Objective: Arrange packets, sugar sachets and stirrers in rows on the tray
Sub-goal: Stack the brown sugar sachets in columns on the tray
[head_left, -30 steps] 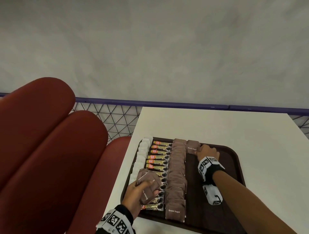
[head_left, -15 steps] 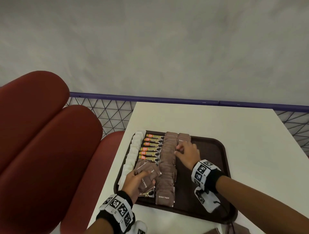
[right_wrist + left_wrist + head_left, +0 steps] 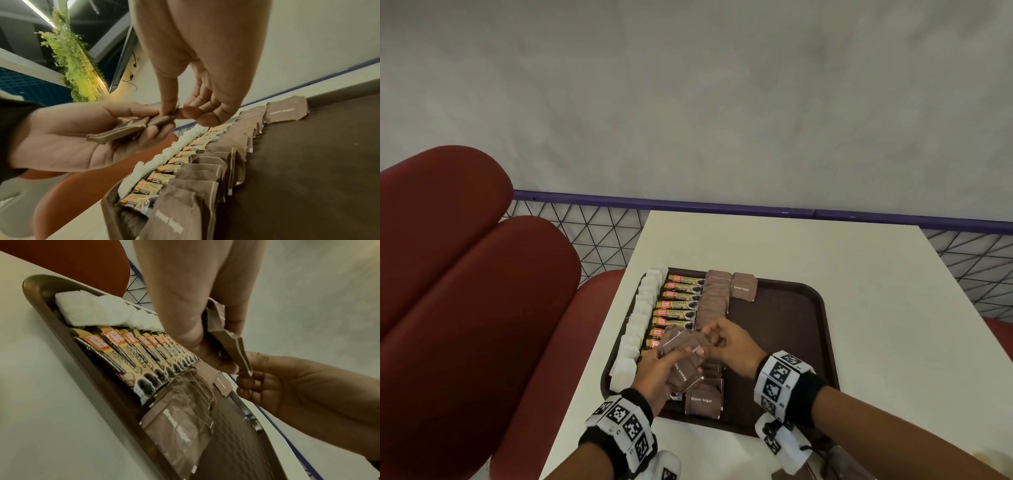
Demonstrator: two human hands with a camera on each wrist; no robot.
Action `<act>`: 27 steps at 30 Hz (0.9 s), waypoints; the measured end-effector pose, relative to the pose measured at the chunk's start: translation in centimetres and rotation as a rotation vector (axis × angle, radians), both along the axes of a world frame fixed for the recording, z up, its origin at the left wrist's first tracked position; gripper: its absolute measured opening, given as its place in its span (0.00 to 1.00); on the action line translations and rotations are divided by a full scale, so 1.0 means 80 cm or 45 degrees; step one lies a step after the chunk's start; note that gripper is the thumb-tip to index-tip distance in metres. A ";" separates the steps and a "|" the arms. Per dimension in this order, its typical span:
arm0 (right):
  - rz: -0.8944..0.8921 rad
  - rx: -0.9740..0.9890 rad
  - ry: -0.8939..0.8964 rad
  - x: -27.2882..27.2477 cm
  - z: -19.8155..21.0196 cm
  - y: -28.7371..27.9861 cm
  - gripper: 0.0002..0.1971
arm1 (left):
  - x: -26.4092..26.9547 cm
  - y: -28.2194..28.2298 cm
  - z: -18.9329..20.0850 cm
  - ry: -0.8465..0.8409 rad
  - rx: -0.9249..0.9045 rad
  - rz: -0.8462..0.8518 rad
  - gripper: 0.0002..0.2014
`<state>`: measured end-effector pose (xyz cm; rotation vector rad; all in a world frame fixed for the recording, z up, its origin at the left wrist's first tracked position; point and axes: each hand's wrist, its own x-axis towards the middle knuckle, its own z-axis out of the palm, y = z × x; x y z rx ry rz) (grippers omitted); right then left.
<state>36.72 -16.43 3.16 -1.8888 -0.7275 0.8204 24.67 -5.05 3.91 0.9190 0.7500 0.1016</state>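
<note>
A brown tray holds a column of white packets, a column of coffee granule sticks and a column of overlapping brown sugar sachets. One brown sugar sachet lies alone at the far end, right of that column. My left hand grips a small stack of brown sugar sachets above the tray's near left part. My right hand meets it, thumb and forefinger pinching the end of a sachet in that stack. The held stack shows edge-on in the left wrist view.
The tray sits on a white table. Red padded seat backs stand to the left. A purple rail with black mesh runs behind the table. The tray's right half is bare. Dark items lie at the table's near edge.
My right hand has let go of the lone sachet at the far end, come back toward me and taken hold of a sachet in the left hand's stack. The left hand stayed put.
</note>
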 end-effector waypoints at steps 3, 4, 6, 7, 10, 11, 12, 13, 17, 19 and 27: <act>0.006 -0.016 -0.048 0.010 0.001 -0.003 0.12 | 0.001 0.002 0.001 -0.009 -0.011 0.018 0.13; -0.002 -0.020 -0.059 0.015 0.001 -0.003 0.12 | 0.001 0.003 0.001 -0.012 -0.004 0.013 0.12; -0.048 -0.017 -0.062 0.026 -0.002 -0.005 0.12 | 0.003 0.007 0.002 -0.022 -0.001 0.002 0.11; -0.092 -0.014 -0.055 0.033 -0.003 -0.006 0.11 | 0.004 0.008 0.002 -0.036 -0.018 0.004 0.10; -0.319 -0.033 -0.052 0.060 -0.009 -0.012 0.07 | 0.005 0.014 -0.001 -0.062 -0.046 0.029 0.10; -0.429 -0.039 -0.044 0.070 -0.012 -0.014 0.09 | 0.006 0.017 -0.004 -0.048 -0.036 0.042 0.11; -0.536 -0.045 -0.040 0.079 -0.014 -0.016 0.10 | 0.006 0.019 -0.007 -0.038 -0.024 0.052 0.13; -0.631 -0.054 -0.043 0.087 -0.017 -0.018 0.11 | 0.006 0.021 -0.009 -0.035 -0.019 0.057 0.14; -0.870 -0.166 -0.032 0.113 -0.031 -0.019 0.13 | 0.006 0.026 -0.008 -0.039 -0.068 0.066 0.12; -0.912 -0.201 -0.014 0.122 -0.036 -0.015 0.12 | 0.006 0.028 -0.008 -0.020 -0.080 0.067 0.11; -0.899 -0.390 -0.033 0.144 -0.045 0.010 0.08 | 0.005 0.039 -0.012 0.033 -0.010 0.079 0.13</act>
